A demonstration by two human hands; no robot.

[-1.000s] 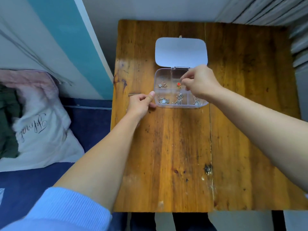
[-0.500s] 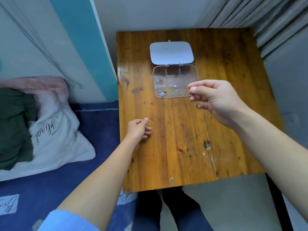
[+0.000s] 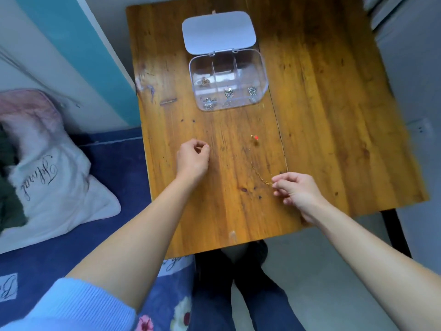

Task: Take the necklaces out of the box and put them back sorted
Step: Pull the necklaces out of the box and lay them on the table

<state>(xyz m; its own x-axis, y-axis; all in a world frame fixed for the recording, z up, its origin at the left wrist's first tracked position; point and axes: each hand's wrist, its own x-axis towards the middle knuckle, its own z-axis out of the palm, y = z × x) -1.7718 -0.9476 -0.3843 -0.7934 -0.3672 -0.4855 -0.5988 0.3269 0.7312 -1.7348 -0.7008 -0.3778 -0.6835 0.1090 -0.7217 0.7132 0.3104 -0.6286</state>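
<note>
- Table: wooden, seen from above; a bed with a pillow is seen just left of it.
- Box: clear plastic, six compartments in two rows of three, placed toward the far side of the table. Lid is swung fully open and laid flat behind it, hinged at the far edge.
- Box contents: small silvery pieces are seen in all three near compartments and one in the far-left compartment. Far-middle and far-right compartments look bare, though glare leaves that uncertain.
- Necklace: thin gold chain, out of the box, laid on the table near the front edge. It is stretched from the right hand away toward the box, ending at a red pendant that sits well short of the box.
- Right hand: chain end is pinched between thumb and forefinger; the other fingers are curled loosely beneath.
- Left hand: rested on the table left of the chain, well apart from it. Fingers are curled inward with thumb and forefinger tips close together; nothing is seen held in them.
</note>
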